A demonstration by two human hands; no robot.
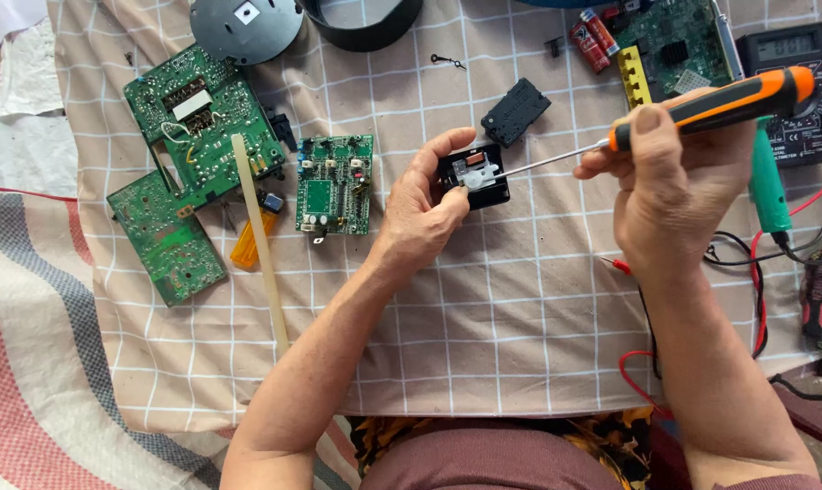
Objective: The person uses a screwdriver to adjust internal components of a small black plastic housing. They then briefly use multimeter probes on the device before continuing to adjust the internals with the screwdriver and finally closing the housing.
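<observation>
My left hand (422,204) grips a small black box-shaped part (474,176) with a white piece and copper bit showing inside it. My right hand (674,177) holds an orange-and-black screwdriver (715,106); its thin metal shaft runs left and its tip touches the white piece in the black part. Both hands hover over a beige checked cloth (484,318). A separate black cover (515,112) lies on the cloth just above the held part.
Green circuit boards (202,118) (334,184) (166,238) lie at left with a pale stick (259,236) and an orange lighter (252,243). A multimeter (792,91), another board (674,41), batteries (592,38), a green-handled tool (768,186) and red and black leads (756,299) sit at right.
</observation>
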